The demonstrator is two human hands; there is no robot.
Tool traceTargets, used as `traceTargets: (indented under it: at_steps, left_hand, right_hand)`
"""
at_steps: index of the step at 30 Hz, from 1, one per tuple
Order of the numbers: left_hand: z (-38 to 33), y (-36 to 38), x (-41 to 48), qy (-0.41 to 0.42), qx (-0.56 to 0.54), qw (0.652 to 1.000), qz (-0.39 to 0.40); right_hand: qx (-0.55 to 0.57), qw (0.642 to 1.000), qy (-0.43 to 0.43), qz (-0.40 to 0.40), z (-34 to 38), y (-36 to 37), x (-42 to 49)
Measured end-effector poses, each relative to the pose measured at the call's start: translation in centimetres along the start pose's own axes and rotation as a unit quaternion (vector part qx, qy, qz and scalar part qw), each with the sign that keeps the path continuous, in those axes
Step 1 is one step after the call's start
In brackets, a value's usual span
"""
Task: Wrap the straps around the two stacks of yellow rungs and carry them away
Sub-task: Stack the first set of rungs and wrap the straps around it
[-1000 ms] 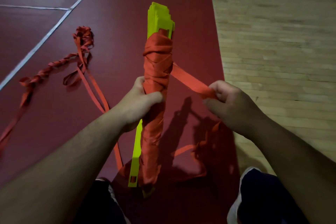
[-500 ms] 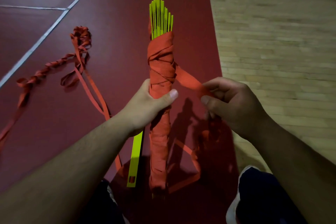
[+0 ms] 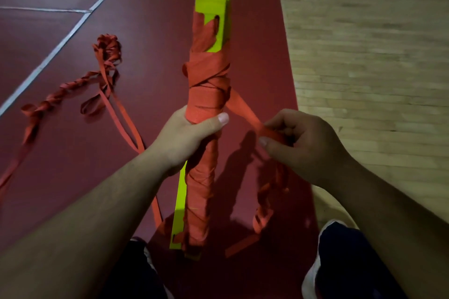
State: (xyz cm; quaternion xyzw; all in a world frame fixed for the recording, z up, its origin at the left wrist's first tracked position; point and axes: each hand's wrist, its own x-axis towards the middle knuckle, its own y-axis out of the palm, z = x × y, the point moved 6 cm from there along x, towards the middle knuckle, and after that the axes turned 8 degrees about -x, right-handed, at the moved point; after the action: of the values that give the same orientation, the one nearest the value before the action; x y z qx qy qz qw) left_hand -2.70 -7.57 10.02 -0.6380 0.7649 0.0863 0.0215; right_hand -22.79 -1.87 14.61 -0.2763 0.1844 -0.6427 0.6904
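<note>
left hand [image 3: 187, 138] grips the strap-wrapped stack of yellow rungs [image 3: 213, 12] at frame centre; right hand [image 3: 301, 143] pinches the loose red strap [image 3: 243, 109] just right of it.

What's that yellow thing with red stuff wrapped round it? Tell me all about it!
It is a stack of yellow rungs: thin, flat, plastic-looking strips bundled into a long bar, standing roughly upright. Orange-red strap is wound around most of it; only the top end and one strip low on the left show yellow. The left hand grips its middle. The right hand pinches the strap's loose run coming off its right side. Its bottom end is by the dark red floor.
</note>
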Motion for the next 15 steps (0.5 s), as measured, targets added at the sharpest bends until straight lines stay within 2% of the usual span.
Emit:
traceTargets:
  at_steps: [3, 7, 10, 15]
  left_hand:
    - [-0.1, -0.2, 0.3, -0.008, -0.047, 0.999, -0.013]
    - [1.3, -0.9, 0.7, -0.082, -0.092, 0.991, -0.056]
    - [1.4, -0.1, 0.3, -0.101, -0.111, 0.988, -0.027]
    - [1.0, 0.3, 0.2, -0.079, -0.118, 0.99, -0.011]
  right_hand:
    - [-0.018, 1.0, 0.016, 0.011, -0.3, 0.1, 0.1]
    - [-0.017, 0.999, 0.021, 0.024, -0.5, 0.5, 0.1]
    - [0.009, 0.999, 0.011, 0.033, -0.3, 0.8, 0.0]
    - [0.086, 0.995, 0.014, 0.049, 0.4, 1.2, -0.2]
